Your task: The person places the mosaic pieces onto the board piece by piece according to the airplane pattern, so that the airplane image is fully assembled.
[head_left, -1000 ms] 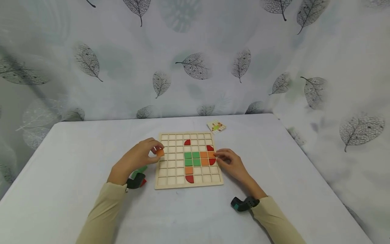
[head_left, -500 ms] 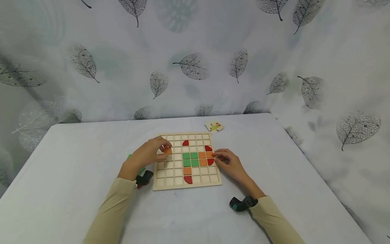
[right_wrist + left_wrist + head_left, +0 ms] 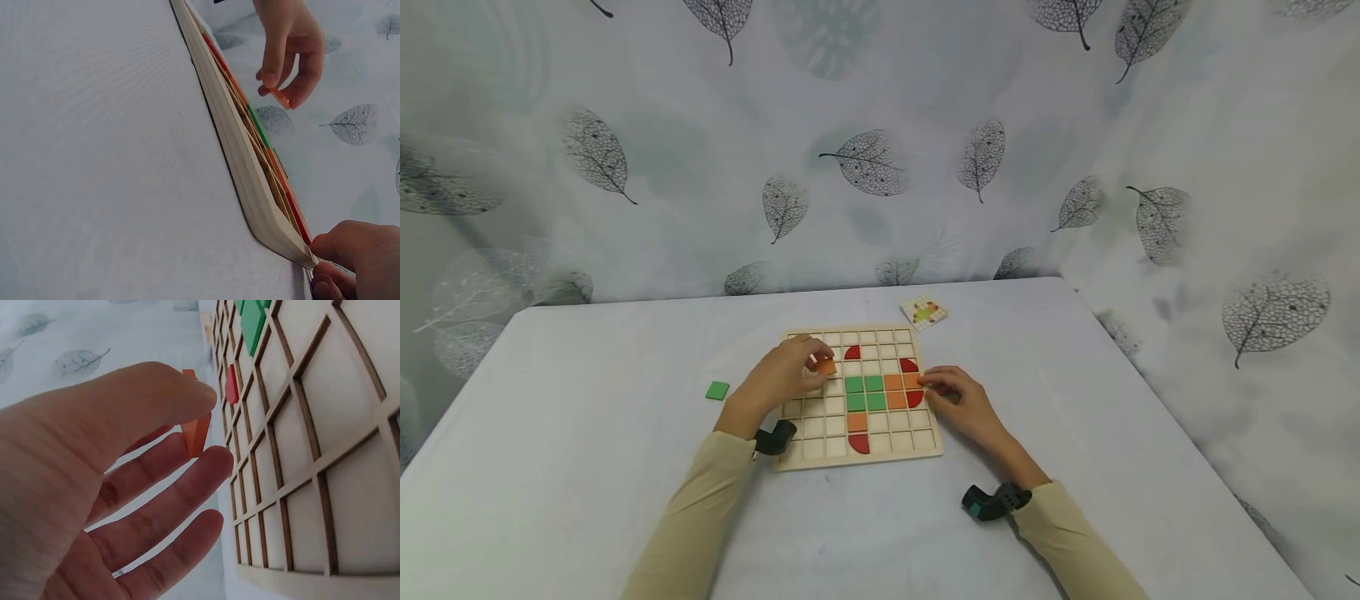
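Note:
My left hand (image 3: 775,377) pinches an orange square tile (image 3: 827,367) above the left part of a wooden grid board (image 3: 816,448). In the left wrist view, thumb and fingertips hold this orange tile (image 3: 197,434) on edge, apart from the board's cells. At the board's right edge, my right hand (image 3: 964,406) grips the rim with curled fingers; the right wrist view has its thumb (image 3: 337,240) at the edge. Green square tiles (image 3: 865,392) form a block in the grid, with orange tiles (image 3: 895,400) beside and below. Red rounded pieces (image 3: 859,443) sit in several cells.
A loose green tile (image 3: 717,390) lies on the white tablecloth (image 3: 587,433) left of the board. Behind the board's far right corner is a small pattern card (image 3: 923,312). A leaf-printed curtain (image 3: 880,225) hangs behind the table.
My left hand has carried the orange tile rightward from the board's left edge to over its cells. The loose green tile is now uncovered. My right hand stays at the board's edge.

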`<state>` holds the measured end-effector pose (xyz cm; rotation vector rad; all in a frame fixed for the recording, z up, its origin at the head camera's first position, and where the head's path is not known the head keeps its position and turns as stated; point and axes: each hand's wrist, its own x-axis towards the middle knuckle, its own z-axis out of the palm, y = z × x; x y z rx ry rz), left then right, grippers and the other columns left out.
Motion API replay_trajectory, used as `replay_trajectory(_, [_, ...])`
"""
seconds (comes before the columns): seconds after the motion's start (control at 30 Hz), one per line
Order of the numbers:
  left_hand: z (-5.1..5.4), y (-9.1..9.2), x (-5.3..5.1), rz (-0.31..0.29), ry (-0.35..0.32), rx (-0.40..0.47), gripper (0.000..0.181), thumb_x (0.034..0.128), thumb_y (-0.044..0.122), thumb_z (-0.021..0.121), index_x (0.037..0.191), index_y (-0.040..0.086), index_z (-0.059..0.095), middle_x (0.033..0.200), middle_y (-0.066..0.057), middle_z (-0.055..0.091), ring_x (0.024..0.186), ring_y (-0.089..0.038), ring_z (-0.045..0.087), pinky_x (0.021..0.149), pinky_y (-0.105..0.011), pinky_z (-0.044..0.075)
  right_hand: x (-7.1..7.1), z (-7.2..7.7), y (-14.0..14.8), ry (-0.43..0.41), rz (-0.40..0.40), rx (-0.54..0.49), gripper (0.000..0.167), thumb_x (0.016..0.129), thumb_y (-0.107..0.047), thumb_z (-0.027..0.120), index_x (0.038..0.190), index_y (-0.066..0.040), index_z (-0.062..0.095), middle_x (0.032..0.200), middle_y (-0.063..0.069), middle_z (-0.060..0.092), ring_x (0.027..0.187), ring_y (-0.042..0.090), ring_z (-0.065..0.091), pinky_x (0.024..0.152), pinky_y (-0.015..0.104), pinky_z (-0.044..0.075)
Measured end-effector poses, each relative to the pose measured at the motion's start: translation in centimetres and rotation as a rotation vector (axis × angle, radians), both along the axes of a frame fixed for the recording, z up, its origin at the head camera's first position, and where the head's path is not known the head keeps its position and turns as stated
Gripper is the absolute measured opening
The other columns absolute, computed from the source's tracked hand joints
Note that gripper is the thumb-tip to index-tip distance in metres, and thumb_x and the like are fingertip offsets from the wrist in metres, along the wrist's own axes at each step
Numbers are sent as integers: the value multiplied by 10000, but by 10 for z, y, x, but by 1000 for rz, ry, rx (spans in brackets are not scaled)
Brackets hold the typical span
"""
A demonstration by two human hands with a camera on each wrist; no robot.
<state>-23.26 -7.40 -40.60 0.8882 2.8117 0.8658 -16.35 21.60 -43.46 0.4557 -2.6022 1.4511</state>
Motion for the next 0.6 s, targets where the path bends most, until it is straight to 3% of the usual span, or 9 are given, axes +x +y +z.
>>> replay_trajectory(0.6, [-11,26,-16,-81,-10,-22,156,923,121,673,1042,21,671,1022,-111,644,944,-263,613,822,-387,511,0,0,1,9,-2,10,233,887,78,630,1116,108,660,1188,264,596,960,366,612,834,430,515])
